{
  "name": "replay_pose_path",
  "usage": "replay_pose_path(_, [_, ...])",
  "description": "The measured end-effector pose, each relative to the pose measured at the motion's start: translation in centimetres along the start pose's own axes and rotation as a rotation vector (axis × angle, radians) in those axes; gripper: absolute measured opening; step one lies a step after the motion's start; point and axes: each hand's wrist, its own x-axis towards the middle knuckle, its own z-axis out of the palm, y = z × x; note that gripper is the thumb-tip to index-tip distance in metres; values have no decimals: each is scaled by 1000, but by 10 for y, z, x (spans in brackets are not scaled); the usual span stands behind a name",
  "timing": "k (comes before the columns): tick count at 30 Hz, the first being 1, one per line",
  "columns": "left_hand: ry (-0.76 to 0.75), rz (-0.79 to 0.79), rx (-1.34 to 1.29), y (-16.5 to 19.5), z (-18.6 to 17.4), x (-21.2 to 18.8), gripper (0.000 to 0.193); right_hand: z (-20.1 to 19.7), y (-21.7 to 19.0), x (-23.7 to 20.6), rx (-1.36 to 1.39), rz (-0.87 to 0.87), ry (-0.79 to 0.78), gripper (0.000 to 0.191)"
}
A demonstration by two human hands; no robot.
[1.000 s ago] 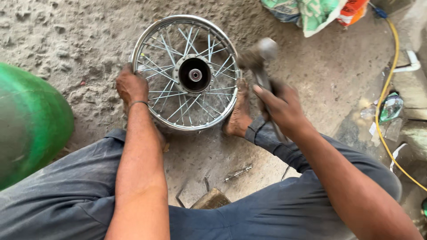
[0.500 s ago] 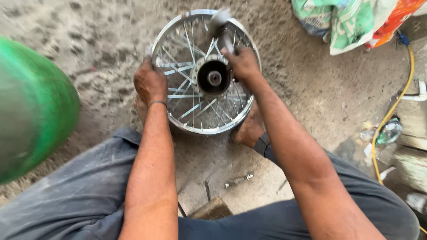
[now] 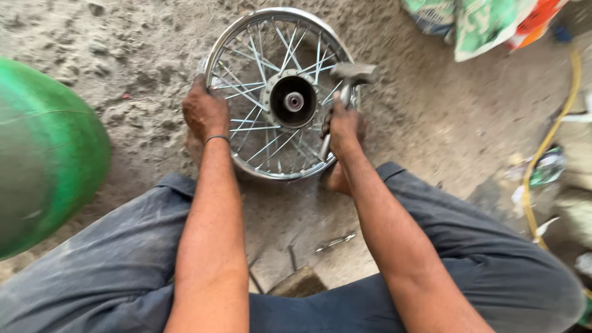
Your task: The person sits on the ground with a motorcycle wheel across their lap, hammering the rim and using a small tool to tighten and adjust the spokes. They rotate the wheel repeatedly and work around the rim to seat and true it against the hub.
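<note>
Head view: hammer over a spoked wheel

Right hand (image 3: 345, 126) is closed round a hammer (image 3: 350, 77), its head above the rim's right side. Left hand (image 3: 205, 112) clamps the left rim of the wheel (image 3: 280, 92), likely to steady it flat on the sandy ground (image 3: 431, 117). Both arms reach forward between bent knees. Green drum (image 3: 43, 154) at left.

A single head-worn camera looks steeply down, close over the person's arms, knees and dusty ground (image 3: 92, 49).
</note>
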Motion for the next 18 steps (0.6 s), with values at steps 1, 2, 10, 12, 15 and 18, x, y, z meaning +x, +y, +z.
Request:
replay_pose_path(1, [-42, -32, 30, 0, 0, 0, 18, -1, 8, -5, -156, 23, 76, 41])
replay_pose_path(2, [-16, 9, 23, 0, -1, 0, 20, -3, 14, -9, -314, 45, 158, 42])
replay_pose_path(10, [-91, -109, 66, 14, -15, -7, 12, -10, 13, -83, 313, 318, -16, 45])
replay_pose_path(12, [-18, 12, 18, 14, -16, -5, 18, -14, 19, -85, 308, 429, -103, 51])
replay_pose_path(15, [-48, -77, -43, 14, -10, -3, 25, -27, 36, -82, 10, 127, 62, 37])
replay_pose_path(18, [-4, -67, -66, 16, -8, 2, 25, -45, 61, -90, -188, -111, 10, 31])
